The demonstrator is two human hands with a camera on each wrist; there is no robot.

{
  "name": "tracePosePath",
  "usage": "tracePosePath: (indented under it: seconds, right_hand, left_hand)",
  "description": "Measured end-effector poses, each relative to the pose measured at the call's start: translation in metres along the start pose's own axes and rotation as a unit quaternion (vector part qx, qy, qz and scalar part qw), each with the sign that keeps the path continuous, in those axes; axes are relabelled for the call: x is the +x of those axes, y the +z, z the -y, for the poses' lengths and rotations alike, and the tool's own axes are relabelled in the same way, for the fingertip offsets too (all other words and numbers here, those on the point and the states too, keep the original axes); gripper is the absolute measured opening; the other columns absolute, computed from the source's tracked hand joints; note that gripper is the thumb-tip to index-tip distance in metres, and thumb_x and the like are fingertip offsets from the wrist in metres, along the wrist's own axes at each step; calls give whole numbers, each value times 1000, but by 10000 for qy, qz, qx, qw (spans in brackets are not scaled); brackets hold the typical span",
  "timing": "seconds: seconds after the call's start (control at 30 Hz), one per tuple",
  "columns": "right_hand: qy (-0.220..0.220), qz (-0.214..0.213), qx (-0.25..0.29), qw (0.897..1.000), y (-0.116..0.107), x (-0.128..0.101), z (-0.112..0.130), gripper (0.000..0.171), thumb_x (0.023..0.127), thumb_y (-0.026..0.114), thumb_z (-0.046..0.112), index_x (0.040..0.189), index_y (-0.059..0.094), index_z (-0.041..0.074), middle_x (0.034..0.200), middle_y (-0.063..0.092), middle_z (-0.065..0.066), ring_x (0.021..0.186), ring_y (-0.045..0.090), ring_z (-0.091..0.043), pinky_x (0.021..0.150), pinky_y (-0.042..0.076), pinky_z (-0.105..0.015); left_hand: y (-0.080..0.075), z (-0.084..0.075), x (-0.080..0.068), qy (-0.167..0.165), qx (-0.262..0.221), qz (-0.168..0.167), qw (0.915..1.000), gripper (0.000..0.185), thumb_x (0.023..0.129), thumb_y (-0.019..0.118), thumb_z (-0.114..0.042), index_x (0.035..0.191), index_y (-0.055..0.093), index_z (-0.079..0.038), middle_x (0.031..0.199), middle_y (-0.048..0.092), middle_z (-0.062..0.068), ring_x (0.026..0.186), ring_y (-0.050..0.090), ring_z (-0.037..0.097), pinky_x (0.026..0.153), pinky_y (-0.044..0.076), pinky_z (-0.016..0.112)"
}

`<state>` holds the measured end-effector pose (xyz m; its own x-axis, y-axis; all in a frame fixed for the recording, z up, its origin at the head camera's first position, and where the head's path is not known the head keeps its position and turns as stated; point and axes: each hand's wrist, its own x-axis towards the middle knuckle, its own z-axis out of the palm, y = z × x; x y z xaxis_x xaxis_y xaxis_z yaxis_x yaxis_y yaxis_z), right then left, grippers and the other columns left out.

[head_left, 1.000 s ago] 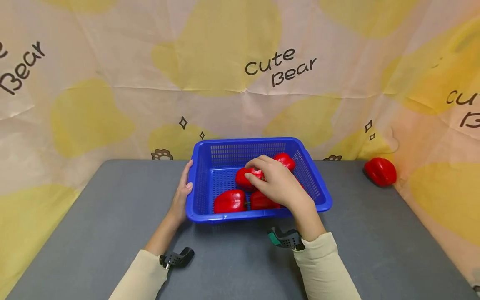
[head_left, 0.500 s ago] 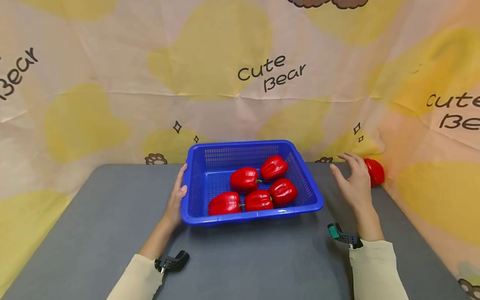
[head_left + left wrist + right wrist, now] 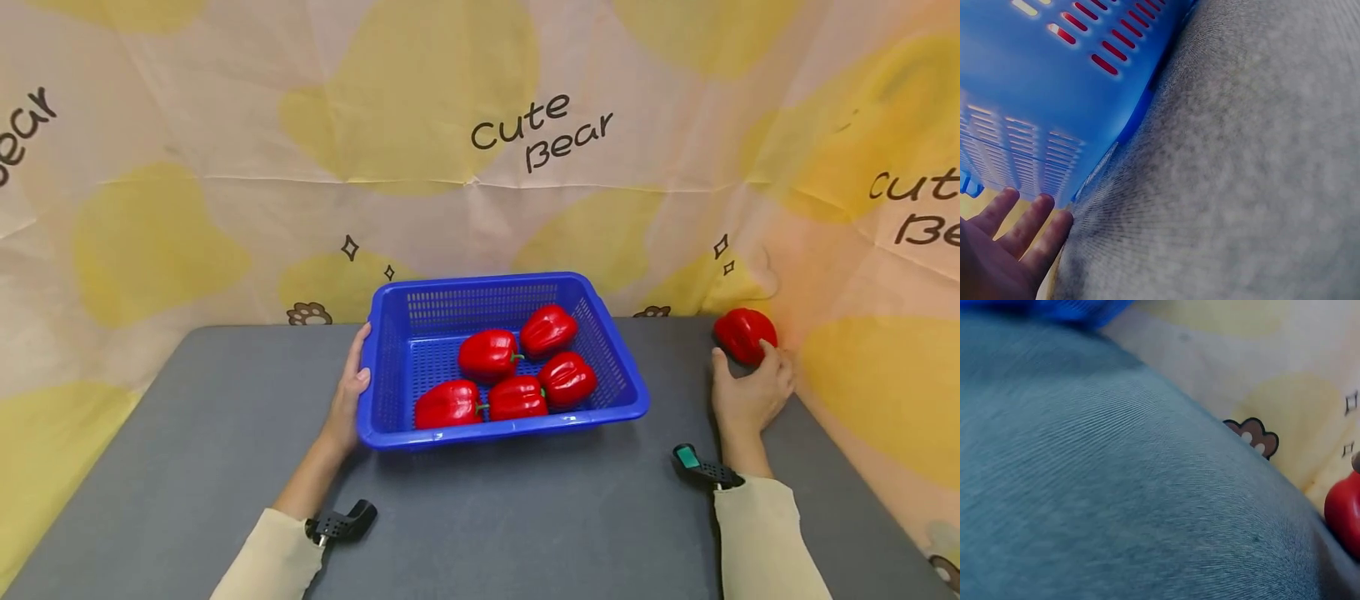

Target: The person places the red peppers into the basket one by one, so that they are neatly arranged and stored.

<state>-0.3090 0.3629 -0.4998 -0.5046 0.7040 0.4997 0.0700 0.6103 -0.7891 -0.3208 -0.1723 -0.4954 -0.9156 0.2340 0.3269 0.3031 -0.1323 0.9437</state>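
Reaching out toward two o'clock, the person's right hand [image 3: 750, 392] has its fingers and thumb curved round the near side of a loose red pepper [image 3: 742, 335], which sits on the grey worktop [image 3: 187, 467] at the far right corner, close against the patterned backdrop [image 3: 225, 167]. The thumb lies on the pepper's left flank and a fingertip shows on its right; the pepper looks to be resting on the worktop, though I cannot tell for sure. In the right wrist view only a sliver of that pepper [image 3: 1344, 512] shows at the frame's edge.

At about eleven o'clock from the person, the left hand [image 3: 348, 400] lies flat against the left wall of a blue basket [image 3: 390, 375], fingers straight and thumb up by the rim, gripping nothing. The left wrist view shows those straight fingers [image 3: 1029, 228] beside the basket's slotted wall [image 3: 1035, 81].

Five more red peppers [image 3: 517, 371] lie inside the basket, clustered toward its near and right part, several touching one another. The basket stands at twelve o'clock, mid-worktop, well apart from the loose pepper.
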Motion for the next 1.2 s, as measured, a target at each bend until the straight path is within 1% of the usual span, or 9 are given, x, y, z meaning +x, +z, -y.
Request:
tracePosePath:
  seconds: [0.13,0.33,0.47,0.6,0.77,0.9,1.03,1.13,1.2]
  right_hand:
    - [244,16,-204,9995,2,7,-7,77,84,74,34,149,44,8,154,39,-20,147,28,-34,122,22,-54]
    - [89,67,-359,9993,1,16,-14,83,82,75,38,152,40,11,155,37,-22,144,31,-39,117,26,-58]
    - [173,66,-431,9989,-2,24,-20,86,82,74,41,154,36,13,157,34,-17,146,30,-35,119,24,-57]
    - [134,275,-502,9983,-1,33,-23,88,83,74,43,156,33,15,160,32,-15,148,28,-34,120,24,-59]
    - [148,520,-650,9964,-2,42,-28,88,86,73,42,158,29,18,161,30,-15,149,27,-33,118,28,-63]
    - [261,1054,-897,9900,-1,48,-32,91,88,69,42,161,20,18,163,23,-18,149,24,-38,116,30,-68]
    - [208,1547,-1107,9815,4,56,-35,93,91,65,43,163,12,17,165,17,-19,149,23,-45,115,29,-70]
    - [125,1657,-1221,9785,5,60,-36,91,92,63,44,163,12,17,165,17,-21,148,23,-47,114,28,-71]
    - [102,1640,-1285,9780,4,62,-37,87,93,62,44,162,17,17,163,22,-23,146,26,-48,114,29,-70]
  left_hand:
    - [1,0,0,5,-15,-22,10000,68,98,29,-28,163,10,-26,167,17,13,136,39,31,95,54,26]
    - [2,-1,1,-58,-130,1,9999,68,98,29,-27,163,10,-27,166,18,15,133,44,29,93,56,29]
    - [3,-4,2,-139,-313,95,9994,67,99,29,-26,163,9,-27,165,18,16,129,48,27,91,57,33]
    - [2,-5,1,-167,-372,45,9992,67,99,29,-27,163,10,-27,165,18,17,129,49,27,91,58,34]
    - [2,-2,-2,-152,-240,78,9996,67,99,29,-28,163,8,-26,167,15,17,134,43,31,93,56,32]
    - [2,0,-2,-111,-198,139,9996,67,100,29,-29,163,7,-27,166,16,17,135,43,33,94,57,34]
    - [1,-4,-3,-70,-234,127,9996,67,99,29,-29,163,8,-27,166,17,17,132,47,29,93,57,33]
    - [2,-6,-3,-55,-248,127,9996,67,99,29,-28,163,8,-26,166,17,17,133,47,27,93,57,32]
    - [2,-6,-3,-58,-239,144,9996,68,99,29,-29,163,7,-26,166,16,17,134,46,29,93,57,33]
